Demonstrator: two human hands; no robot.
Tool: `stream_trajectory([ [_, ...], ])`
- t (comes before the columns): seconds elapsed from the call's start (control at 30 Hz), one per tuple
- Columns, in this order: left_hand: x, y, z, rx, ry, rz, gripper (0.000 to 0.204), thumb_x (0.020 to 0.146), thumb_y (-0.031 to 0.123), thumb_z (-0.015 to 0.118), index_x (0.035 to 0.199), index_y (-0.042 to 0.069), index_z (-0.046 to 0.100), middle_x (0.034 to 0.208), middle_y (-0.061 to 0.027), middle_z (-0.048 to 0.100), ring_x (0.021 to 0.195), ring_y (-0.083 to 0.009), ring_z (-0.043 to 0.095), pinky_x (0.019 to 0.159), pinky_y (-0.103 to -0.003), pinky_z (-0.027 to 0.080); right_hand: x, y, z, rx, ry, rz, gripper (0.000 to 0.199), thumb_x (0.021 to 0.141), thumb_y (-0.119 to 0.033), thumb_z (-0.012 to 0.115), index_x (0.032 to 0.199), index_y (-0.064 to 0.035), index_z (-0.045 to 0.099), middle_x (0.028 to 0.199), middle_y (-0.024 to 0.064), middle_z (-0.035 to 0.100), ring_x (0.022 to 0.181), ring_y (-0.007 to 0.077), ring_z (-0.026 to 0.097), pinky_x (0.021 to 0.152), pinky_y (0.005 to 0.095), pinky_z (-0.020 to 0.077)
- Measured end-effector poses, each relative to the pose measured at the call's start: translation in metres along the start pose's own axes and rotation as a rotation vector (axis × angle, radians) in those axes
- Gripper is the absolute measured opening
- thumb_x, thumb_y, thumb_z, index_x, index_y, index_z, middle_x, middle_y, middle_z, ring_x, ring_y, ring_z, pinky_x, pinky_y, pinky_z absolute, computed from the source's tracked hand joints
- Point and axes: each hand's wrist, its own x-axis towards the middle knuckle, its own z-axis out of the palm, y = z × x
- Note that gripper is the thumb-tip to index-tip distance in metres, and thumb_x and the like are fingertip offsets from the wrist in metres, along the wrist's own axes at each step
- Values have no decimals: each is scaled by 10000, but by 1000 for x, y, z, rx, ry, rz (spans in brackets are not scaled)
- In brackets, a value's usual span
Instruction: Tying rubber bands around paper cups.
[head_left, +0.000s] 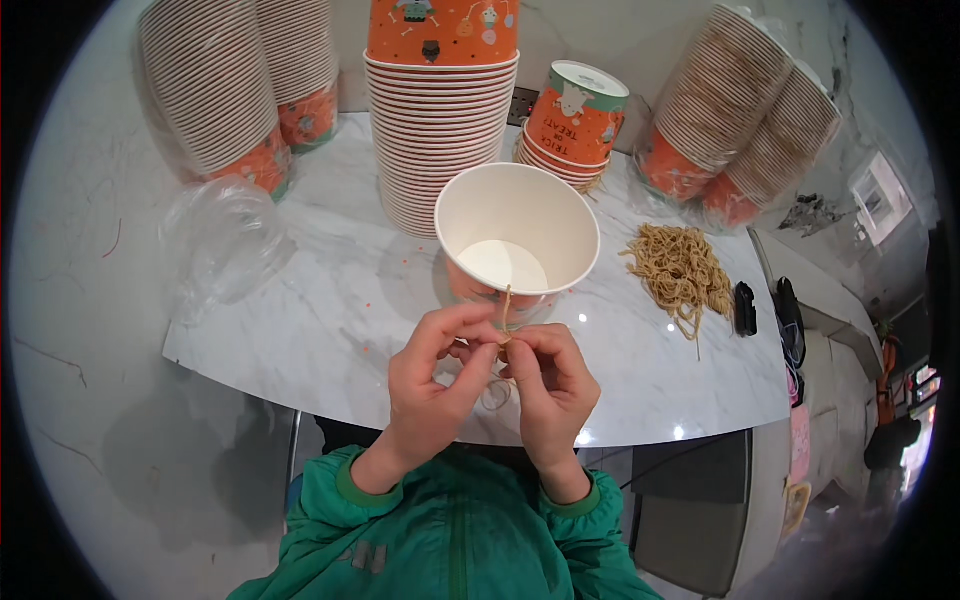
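My left hand (438, 370) and my right hand (549, 388) meet in front of a paper bucket (570, 222). Between them they pinch a thin tan cord (508, 299), its end sticking up toward the bucket and a loop hanging below the fingers. Fingertips hide the middle of the cord. The bucket stands upright with its white inside showing; its orange outer side is partly covered by my hands. To the right lies a tangled pile of tan cords (680, 272).
A tall stack of orange buckets (440, 130) stands behind, with a shorter upside-down stack (573, 120) beside it. Wrapped stacks (215, 95) rise at the left and more wrapped stacks (725, 105) at the right. Crumpled clear plastic (228, 240) and a small black object (745, 309) lie on the marble table (330, 330).
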Motion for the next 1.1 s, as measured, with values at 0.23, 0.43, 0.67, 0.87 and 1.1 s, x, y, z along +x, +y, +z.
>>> stream_trajectory([
  [0.23,1,2,-1,216,-122,49,200,983,-36,606,1182,-36,628,1002,-76,727,893,-125,686,806,-269,551,-4,3,-4,611,93,487,125,1025,-84,638,1071,30,658,926,51,690,796,116,665,656,231,512],
  [0.43,14,0,-4,-49,-164,-231,190,1024,16,562,1196,-47,613,918,-71,742,829,-98,680,727,-246,531,-5,15,-12,754,80,628,116,1033,-108,632,1040,7,649,847,66,700,577,65,511,491,203,348],
  [0.67,31,6,-1,124,-168,-235,139,966,51,664,1089,-11,681,801,-17,702,712,-53,618,659,-242,507,-2,11,-12,734,57,607,111,1028,-110,646,1028,1,649,793,88,685,499,29,387,462,191,263],
  [0.87,33,7,5,263,-154,-80,77,916,19,719,988,-6,705,789,25,655,688,-38,562,608,-219,443,-4,11,-10,691,34,586,107,1025,-102,649,1033,5,652,789,83,685,511,30,402,468,191,271],
  [1.1,29,-1,1,72,-132,-198,70,953,55,691,983,-8,697,867,-8,714,761,-56,627,665,-222,496,-6,7,-6,653,33,579,104,1029,-89,637,1041,12,659,783,69,660,513,33,387,475,183,270],
])
